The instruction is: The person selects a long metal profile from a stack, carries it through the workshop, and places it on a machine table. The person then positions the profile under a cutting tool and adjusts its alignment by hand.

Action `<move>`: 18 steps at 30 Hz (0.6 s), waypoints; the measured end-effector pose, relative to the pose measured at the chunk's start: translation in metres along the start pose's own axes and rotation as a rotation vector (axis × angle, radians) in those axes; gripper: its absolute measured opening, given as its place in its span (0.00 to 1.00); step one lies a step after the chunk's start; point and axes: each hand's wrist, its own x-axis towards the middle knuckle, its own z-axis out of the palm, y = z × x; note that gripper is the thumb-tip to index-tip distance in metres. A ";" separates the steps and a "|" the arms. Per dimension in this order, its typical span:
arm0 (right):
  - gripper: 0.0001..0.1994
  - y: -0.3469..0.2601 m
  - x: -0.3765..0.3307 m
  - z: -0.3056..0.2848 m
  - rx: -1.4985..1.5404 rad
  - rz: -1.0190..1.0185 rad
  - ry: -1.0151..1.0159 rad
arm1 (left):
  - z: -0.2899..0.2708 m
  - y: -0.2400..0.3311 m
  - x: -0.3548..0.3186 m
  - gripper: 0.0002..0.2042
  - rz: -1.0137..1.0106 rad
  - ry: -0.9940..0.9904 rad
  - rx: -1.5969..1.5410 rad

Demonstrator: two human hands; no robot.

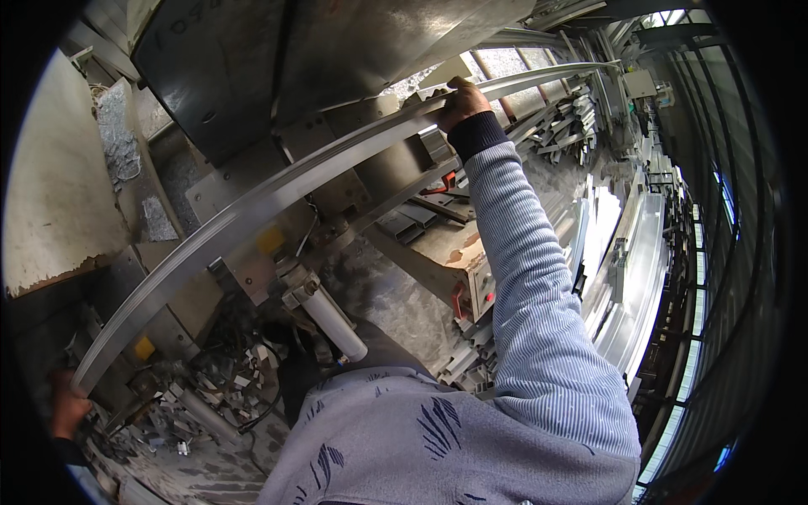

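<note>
A long, silvery metal profile (244, 210) runs across my front, bent by the lens, from the lower left to the upper right. My right hand (463, 103), at the end of a striped sleeve with a dark cuff, is closed around its far stretch. At the near left end, my left hand (69, 406) grips the same bar; shadow and the picture's rim hide part of its fingers. Just beyond the bar hangs the large metal hood (219, 67) of a machine. Below the bar, a metal cylinder (332, 320) juts toward me.
Offcuts (223, 396) litter the floor at lower left. Metal shavings (118, 139) lie beside the hood. Short profiles (572, 126) are heaped beyond my right arm, and long profiles (644, 261) are stacked at right. A red button (490, 297) sits on a box near my elbow.
</note>
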 end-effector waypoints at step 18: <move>0.09 -0.008 0.008 -0.075 -0.001 -0.073 -0.107 | -0.030 0.109 -0.089 0.28 -0.151 -0.005 -0.358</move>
